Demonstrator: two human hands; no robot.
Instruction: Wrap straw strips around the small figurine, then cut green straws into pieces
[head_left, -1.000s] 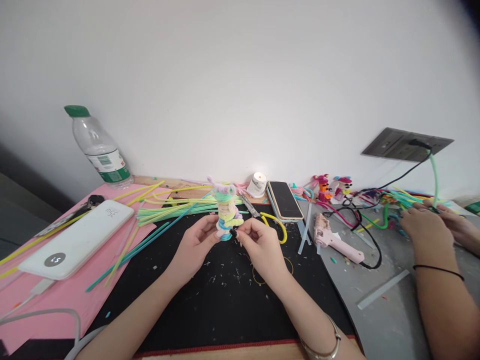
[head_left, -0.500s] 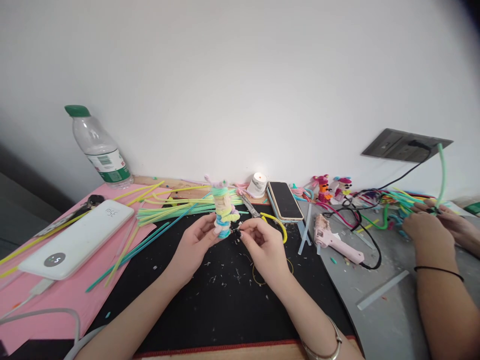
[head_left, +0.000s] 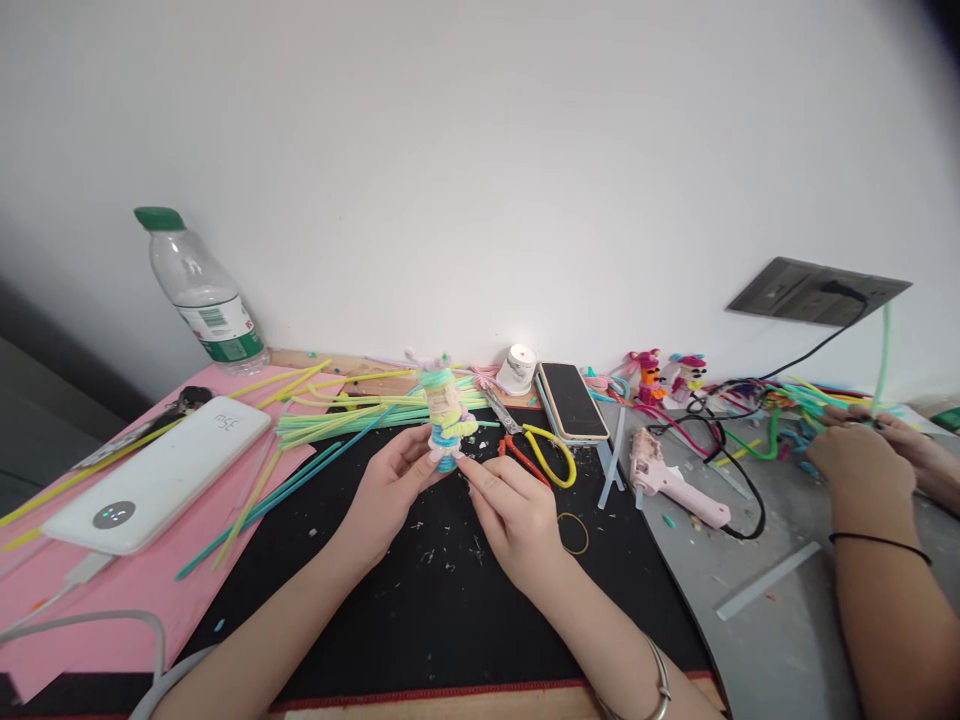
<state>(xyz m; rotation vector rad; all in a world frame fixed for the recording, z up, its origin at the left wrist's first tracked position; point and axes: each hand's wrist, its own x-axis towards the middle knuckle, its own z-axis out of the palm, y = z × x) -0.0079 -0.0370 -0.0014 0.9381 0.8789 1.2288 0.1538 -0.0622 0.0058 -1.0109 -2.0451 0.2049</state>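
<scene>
"While both bare forearms are being stretched over the black mat (head_left: 420, 620), how is it being bordered?"

"By a pink sheet (head_left: 199, 540) on the left, by a flat gray surface (head_left: 765, 650) on the right, and by red stitching in front."

"And the hands?"

"By the thumb and fingers of the left hand (head_left: 390, 485), the figure's base is being pinched from the left. The right hand's (head_left: 517, 505) fingertips are being pressed at its lower right; whether anything is being pinched between them cannot be told."

"What is being placed close by?"

"Metal scissors (head_left: 512, 425), with looped red and yellow handles, are being seen just beyond the right hand."

"And the fuzzy figure (head_left: 447, 410)?"

"It is being held nearly upright between the hands, its soft coils being stacked in pastel bands. Nearer the wearer, room is being offered by the mat, dotted with tiny pale scraps (head_left: 476, 548)."
</scene>
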